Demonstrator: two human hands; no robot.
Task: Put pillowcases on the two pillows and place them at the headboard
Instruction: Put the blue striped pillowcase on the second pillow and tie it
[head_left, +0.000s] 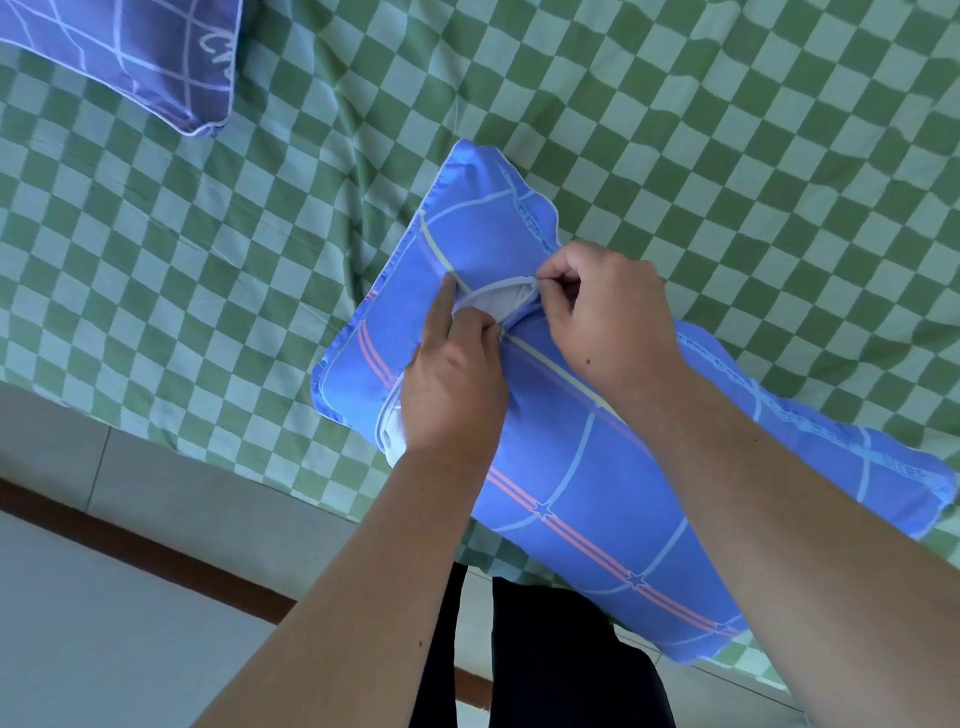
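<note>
The green checkered bed (675, 130) fills the frame. My blue pillow (571, 467) lies diagonally at centre under both hands; another pillow (130, 57) sits upper left. My left hand (452, 384) and right hand (608, 317) pinch the pillowcase opening (498, 299).

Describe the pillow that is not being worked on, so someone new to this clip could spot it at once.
Start from the green checked bedspread and look to its top left corner. There lies the second pillow, partly cut off by the frame edge. Its case is darker and more purple than the bright blue pillow under the hands, and nobody touches it.
</note>
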